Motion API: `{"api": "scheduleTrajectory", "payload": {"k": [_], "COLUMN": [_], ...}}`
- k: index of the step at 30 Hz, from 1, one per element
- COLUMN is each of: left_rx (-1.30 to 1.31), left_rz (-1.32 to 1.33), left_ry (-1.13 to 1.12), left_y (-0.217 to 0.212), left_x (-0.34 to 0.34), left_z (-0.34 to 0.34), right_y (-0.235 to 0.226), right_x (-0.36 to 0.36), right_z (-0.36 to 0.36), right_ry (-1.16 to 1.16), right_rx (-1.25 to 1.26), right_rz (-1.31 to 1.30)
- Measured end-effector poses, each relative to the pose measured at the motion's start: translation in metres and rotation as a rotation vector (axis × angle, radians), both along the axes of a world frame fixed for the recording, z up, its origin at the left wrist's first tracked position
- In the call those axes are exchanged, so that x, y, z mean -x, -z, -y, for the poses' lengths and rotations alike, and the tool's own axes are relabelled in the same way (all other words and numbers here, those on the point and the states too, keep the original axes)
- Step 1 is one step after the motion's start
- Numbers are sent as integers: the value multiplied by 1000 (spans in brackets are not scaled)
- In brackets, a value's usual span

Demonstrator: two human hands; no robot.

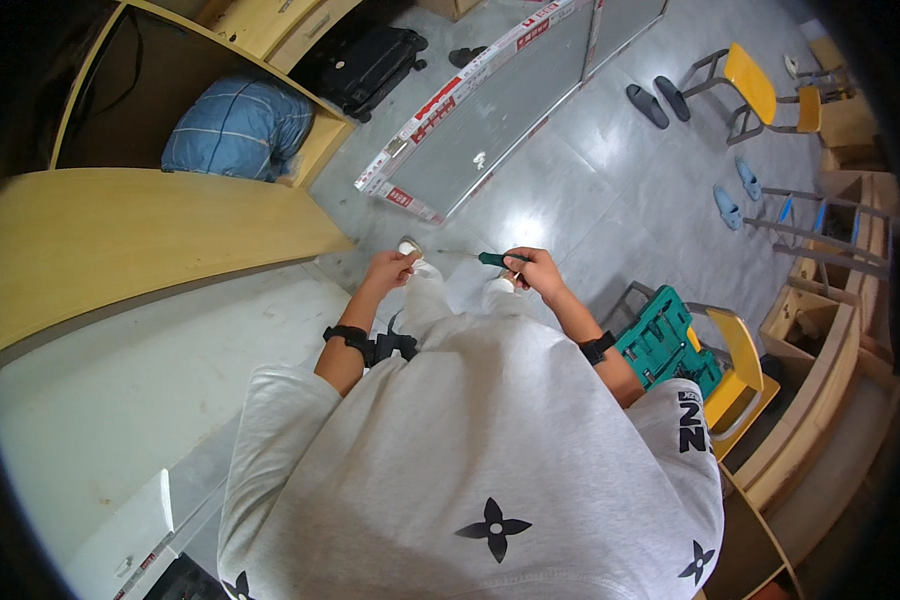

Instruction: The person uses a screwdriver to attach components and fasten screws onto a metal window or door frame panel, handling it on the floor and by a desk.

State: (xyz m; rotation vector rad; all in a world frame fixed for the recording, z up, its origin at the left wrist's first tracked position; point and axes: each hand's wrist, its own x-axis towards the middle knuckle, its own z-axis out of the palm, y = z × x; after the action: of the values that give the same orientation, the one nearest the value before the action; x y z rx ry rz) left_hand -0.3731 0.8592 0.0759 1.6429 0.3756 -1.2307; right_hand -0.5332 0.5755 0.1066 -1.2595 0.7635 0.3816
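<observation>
My right hand [535,273] is closed round the dark green handle of a screwdriver [491,259]. Its thin shaft points left, toward my other hand. My left hand [392,269] has thumb and fingers pinched together in front of me; whatever may be between them is too small to make out. The screwdriver's tip is faint against the grey floor [530,225], and I cannot tell whether it touches anything. Below both hands show my white-clothed legs and a shoe [409,246]. Black straps sit on both forearms.
A green tool case [660,338] lies open on a yellow chair [745,360] at right. Ahead leans a grey framed panel [500,115] edged with red-and-white tape. At left stands a wooden cabinet [150,225] holding a blue bundle [238,128]. Slippers [648,105] and another chair [748,82] are far right.
</observation>
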Motion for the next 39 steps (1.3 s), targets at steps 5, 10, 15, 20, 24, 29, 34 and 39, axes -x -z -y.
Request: {"api": "scheduleTrajectory", "payload": {"k": [5,10,15,20,24,29,34,39], "left_rx": [228,297,323,463,506,530,478,605], "left_rz": [-34,-71,-130,-77,-35,-21,7,-10], "left_ry": [-92,-68,-95,-148,-226,-252,-258,-380], "left_y": [33,14,11,21,11,4,-4,4], "left_x": [3,16,21,27,30,22,20,15], "left_z": [-21,10,26,37,50,58,68,73], "right_y": [-17,-33,-46,-51,-60,-65,-73,-74], "right_x": [-1,7,8,10,12,14,12,5], "right_z": [1,13,21,26,34,41,40,36], "right_ry": [-82,-49,-49,-38,-51,-31,13,8], "right_rx": [46,47,6,-11,-26,-27,-21,-19], "right_rz": [35,96,110,138,123,107,112,135]}}
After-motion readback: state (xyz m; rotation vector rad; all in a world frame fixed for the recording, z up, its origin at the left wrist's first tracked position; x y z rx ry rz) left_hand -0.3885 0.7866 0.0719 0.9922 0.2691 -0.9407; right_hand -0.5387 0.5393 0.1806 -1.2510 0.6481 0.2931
